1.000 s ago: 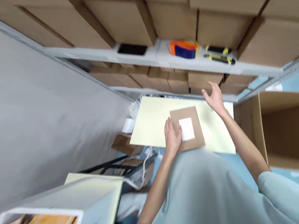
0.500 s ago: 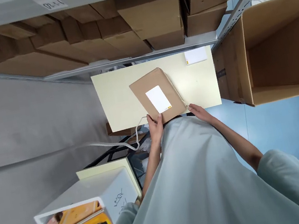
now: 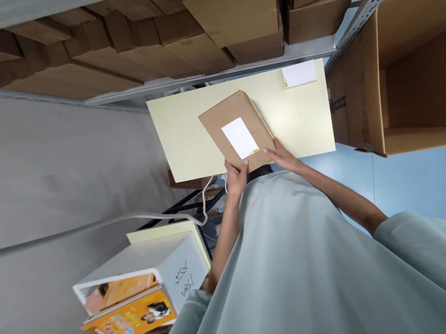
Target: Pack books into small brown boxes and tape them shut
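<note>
A flat brown cardboard parcel [image 3: 232, 122] with a white label [image 3: 240, 138] lies tilted on a pale yellow table top [image 3: 187, 138]. My left hand [image 3: 236, 176] grips the parcel's near left corner, thumb on top. My right hand [image 3: 283, 155] holds the near right edge with fingers laid on the parcel. My pale grey-green shirt fills the lower part of the view and hides the table's near edge.
Metal shelves [image 3: 207, 77] packed with brown cartons stand behind the table. A large open carton [image 3: 425, 68] lies on its side at the right. A white slip [image 3: 299, 74] rests on the table's far right corner. A white box with an orange print [image 3: 135, 303] and a white cable [image 3: 179, 215] are at the left.
The view swung down from the upper shelves. My right hand came down from the air onto the parcel's near right edge. The parcel turned and now sits tilted, held by both hands.
</note>
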`<state>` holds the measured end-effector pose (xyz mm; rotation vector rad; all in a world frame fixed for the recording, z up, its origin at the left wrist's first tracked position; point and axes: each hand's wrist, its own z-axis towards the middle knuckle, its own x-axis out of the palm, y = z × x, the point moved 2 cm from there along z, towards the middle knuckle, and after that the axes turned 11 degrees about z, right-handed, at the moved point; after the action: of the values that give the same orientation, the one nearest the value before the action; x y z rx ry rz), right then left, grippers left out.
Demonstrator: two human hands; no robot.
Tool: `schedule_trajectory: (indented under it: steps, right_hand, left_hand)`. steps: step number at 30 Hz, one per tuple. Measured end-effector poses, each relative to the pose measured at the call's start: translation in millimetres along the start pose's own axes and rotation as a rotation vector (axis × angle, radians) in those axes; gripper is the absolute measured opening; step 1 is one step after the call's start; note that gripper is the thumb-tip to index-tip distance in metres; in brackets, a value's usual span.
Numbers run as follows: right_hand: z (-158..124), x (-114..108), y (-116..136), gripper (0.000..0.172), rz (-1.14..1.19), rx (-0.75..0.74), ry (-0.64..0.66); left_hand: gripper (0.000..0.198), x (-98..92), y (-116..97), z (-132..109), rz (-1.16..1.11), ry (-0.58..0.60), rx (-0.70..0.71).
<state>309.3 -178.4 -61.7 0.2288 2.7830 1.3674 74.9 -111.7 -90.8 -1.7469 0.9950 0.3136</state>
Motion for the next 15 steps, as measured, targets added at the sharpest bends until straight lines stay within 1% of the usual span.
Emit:
schedule_trajectory:
  steps: [3, 5, 7, 9, 11, 13, 15]
  right_hand:
    - [10, 7, 1, 0.104, 0.152, -0.032, -0.077]
    - [10, 6, -1, 0.113, 0.23, -0.018, -0.145]
    - [2, 2, -5, 0.12, 0.264, 0.027, -0.242]
    - [-11, -2, -10, 0.122, 0.259, 0.073, -0.319]
    - [-24, -1, -13, 0.114, 0.25, 0.079, -0.309]
    - [-31, 4, -14, 0.098, 0.247, 0.037, -0.248]
    - [-30, 11, -12, 0.083, 0.232, -0.017, -0.23]
  left_hand:
    - [0.079, 1.8, -4, 0, -0.054, -0.002, -0.027]
    - [0.078, 2.1, -8, -1, -0.117, -0.006, -0.05]
    - [0.078, 0.6, -11, -3, -0.167, -0.003, -0.071]
    - [0.081, -2.3, -14, -3, -0.199, 0.015, -0.096]
    - [0.082, -5.9, -16, -2, -0.226, 0.047, -0.128]
    - [0.082, -9.2, -19, 0, -0.268, 0.088, -0.158]
    - [0.081, -11.7, -24, 3, -0.334, 0.128, -0.168]
